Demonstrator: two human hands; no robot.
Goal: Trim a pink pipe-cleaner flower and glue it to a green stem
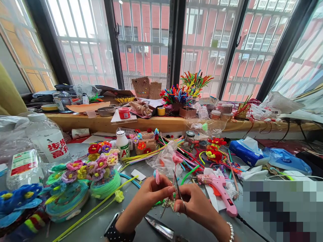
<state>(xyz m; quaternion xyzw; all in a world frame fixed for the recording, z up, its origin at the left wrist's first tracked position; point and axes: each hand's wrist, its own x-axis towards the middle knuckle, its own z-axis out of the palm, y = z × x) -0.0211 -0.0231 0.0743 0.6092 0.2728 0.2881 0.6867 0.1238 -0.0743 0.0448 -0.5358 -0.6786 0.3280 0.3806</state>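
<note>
My left hand (157, 190) is closed with thumb and fingertips pinching the thin stem of a pink pipe-cleaner flower (177, 158), which stands upright above the fingers. A small pink pipe-cleaner loop (157, 176) sticks up by the same hand's forefinger. My right hand (193, 200) grips a pair of scissors (177, 185), its blades pointing up right beside the stem. Both hands nearly touch, over fuzzy scraps (169, 204) on the grey table. Beneath my left wrist lies a shiny metal tool (158, 228), partly hidden.
A pink glue gun (222, 193) with a black cord lies at the right. Pipe-cleaner flower pots (106, 185) crowd the left, near a large plastic bottle (47, 137). Behind my hands are loose pipe cleaners (151, 153), a clear bag (164, 161) and a blue tissue pack (244, 151).
</note>
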